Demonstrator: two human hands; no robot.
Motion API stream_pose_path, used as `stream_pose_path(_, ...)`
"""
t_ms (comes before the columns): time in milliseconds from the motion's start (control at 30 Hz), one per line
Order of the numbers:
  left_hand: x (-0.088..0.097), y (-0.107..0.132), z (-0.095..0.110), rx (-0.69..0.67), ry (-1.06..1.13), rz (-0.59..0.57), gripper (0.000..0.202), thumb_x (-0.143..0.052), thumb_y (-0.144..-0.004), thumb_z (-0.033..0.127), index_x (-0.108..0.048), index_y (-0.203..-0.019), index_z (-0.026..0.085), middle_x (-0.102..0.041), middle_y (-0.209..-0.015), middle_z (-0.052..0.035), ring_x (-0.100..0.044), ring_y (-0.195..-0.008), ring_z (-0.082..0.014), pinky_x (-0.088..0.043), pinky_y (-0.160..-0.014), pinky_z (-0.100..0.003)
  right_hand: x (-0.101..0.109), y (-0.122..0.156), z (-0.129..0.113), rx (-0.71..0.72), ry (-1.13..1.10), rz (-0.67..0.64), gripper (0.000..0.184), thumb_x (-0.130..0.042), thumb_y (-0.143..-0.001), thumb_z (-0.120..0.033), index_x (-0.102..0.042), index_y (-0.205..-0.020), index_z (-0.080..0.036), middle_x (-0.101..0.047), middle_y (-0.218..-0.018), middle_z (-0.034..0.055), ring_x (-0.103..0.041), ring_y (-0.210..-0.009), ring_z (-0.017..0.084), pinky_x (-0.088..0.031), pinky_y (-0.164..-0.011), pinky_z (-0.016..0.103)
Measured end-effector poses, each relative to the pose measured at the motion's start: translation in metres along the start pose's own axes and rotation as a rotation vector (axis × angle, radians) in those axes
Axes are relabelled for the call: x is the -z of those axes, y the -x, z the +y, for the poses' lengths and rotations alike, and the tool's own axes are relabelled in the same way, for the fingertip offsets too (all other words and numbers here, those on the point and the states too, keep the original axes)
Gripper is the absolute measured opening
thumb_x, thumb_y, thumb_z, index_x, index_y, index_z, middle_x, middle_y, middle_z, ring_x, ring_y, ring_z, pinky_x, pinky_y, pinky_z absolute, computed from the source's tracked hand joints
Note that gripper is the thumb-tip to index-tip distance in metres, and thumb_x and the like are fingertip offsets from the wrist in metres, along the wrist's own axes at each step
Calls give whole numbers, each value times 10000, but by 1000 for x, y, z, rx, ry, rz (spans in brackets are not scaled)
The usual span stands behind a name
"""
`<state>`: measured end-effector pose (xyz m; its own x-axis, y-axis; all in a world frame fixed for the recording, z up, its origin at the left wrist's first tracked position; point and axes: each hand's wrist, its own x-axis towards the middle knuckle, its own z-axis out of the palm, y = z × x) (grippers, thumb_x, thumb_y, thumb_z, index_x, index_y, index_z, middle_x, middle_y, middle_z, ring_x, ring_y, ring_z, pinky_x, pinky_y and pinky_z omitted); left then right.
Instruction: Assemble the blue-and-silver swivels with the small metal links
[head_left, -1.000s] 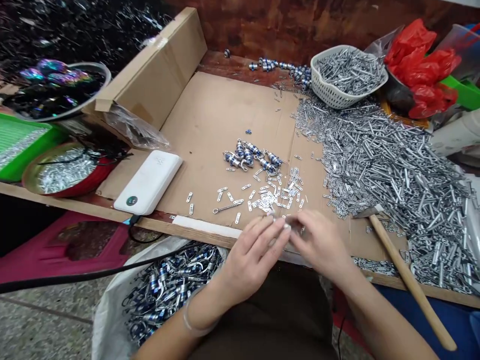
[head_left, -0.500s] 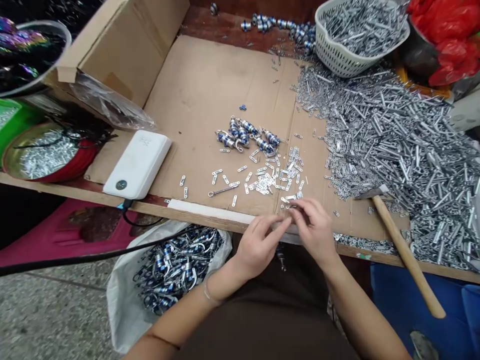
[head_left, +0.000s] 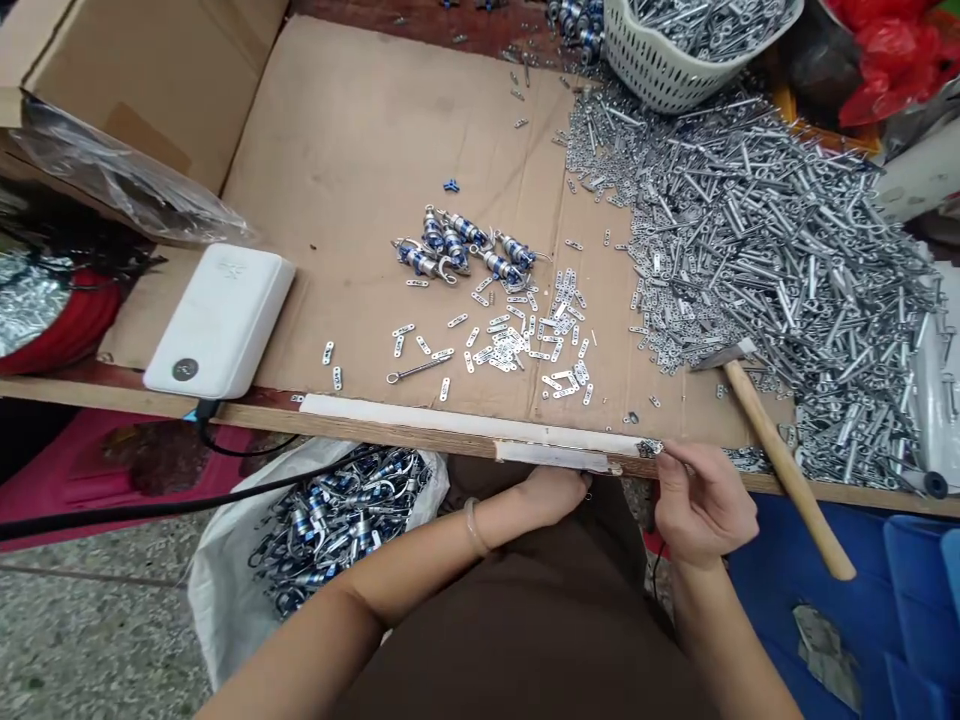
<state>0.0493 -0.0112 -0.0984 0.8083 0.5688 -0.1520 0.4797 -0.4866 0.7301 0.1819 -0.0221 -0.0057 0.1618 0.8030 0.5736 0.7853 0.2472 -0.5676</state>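
Your right hand (head_left: 705, 505) is closing between thumb and fingers on a small cluster of punched metal strips (head_left: 649, 448), just over the edge of the desk (head_left: 390, 432); the cluster is too small to read piece by piece. Your left hand (head_left: 553, 492) is lying against the same edge with its fingers dropping out of sight, so you cannot tell whether it is gripping anything. A clear bangle (head_left: 473, 527) is circling your left wrist.

Below your left arm, a white sack (head_left: 225, 600) is holding a mass of blue-and-silver hooked fittings (head_left: 337, 535), with a black cable (head_left: 150, 508) running across its mouth. To your right, a blue plastic crate (head_left: 825, 560) is sitting under the overhanging handle of a wooden-handled hammer (head_left: 787, 470), which is lying between your right hand and a large heap of silver metal pieces (head_left: 757, 270).

On the cardboard sheet (head_left: 375, 150), loose metal strips (head_left: 510, 350) are scattering beside a white power bank (head_left: 217, 320) and a small group of blue-and-silver fittings (head_left: 457, 245). Farther off, a white plastic basket (head_left: 645, 60) is brimming with silver pieces, next to red plastic bags (head_left: 892, 60).
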Motion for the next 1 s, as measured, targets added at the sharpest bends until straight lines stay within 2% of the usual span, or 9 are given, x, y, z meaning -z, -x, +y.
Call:
stream_pose_path(167,30,24,14,-61,-122,-112,141,-498,-777,63,-622,-788,129,-628,-875,-100,-595,-855,-238,-486,-743,-333,0,-7,3,-60,34,-78,137,-562,-775,-160,-619,-875,-235,-651,-738,8,-598,-658,141,-460,-610,279)
stream_pose_path(267,62,50,22,-199,-118,-128,133,-516,-779,78,-597,-802,180,-607,-907,-40,-590,-809,-165,-481,-709,-245,-9,-15,4,-116,4,-252,115,-532,-808,-205,-615,-885,-227,-637,-780,14,-581,-719,144,-456,-656,288)
stream_pose_path(400,94,70,28,-213,66,122,168,-447,-847,106,-576,-923,181,-591,-942,-23,-574,-777,-99,-470,-698,-181,-34,-33,1,13,19,-471,143,-480,-845,-224,-618,-883,-222,-601,-843,38,-518,-829,168,-431,-744,322)
stream_pose_path(500,101,72,29,-152,203,390,232,-444,-854,94,-577,-1021,185,-569,-928,-42,-564,-838,-104,-482,-737,-197,-54,-49,-3,92,87,-604,143,-476,-845,-234,-610,-885,-205,-571,-859,60,-472,-851,196,-410,-764,354)
stream_pose_path(567,100,71,28,-92,286,538,191,-504,-838,117,-612,-980,187,-548,-906,-47,-566,-828,-109,-498,-718,-208,-58,-55,-6,93,134,-689,109,-494,-832,-231,-595,-842,-190,-559,-843,64,-459,-835,207,-401,-753,367)
stream_pose_path(667,97,70,27,-57,347,674,129,-600,-788,133,-645,-903,171,-545,-866,-40,-576,-778,-103,-511,-678,-200,-44,-57,-13,19,33,-672,67,-498,-831,-207,-550,-792,-193,-568,-805,36,-487,-804,181,-407,-727,329)
stream_pose_path(767,98,70,27,-85,307,760,227,-641,-758,124,-617,-979,175,-595,-863,-33,-588,-775,-100,-515,-686,-189,-16,-51,-25,-43,-150,-627,30,-526,-822,-189,-535,-813,-216,-590,-780,-6,-530,-767,133,-425,-680,261)
stream_pose_path(900,105,71,28,-151,208,759,396,-643,-765,141,-525,-1143,166,-628,-928,-57,-596,-836,-113,-517,-747,-199,9,-38,-42,140,-161,-713,125,-533,-805,-102,-540,-866,-210,-617,-797,-7,-539,-768,114,-435,-703,252)
stream_pose_path(1000,110,70,30,-212,155,690,302,-591,-797,107,-567,-1093,162,-621,-915,-59,-595,-844,-117,-519,-743,-203,13,-32,-43,303,-167,-716,178,-504,-800,-46,-541,-894,-193,-632,-850,16,-536,-812,126,-438,-752,287)
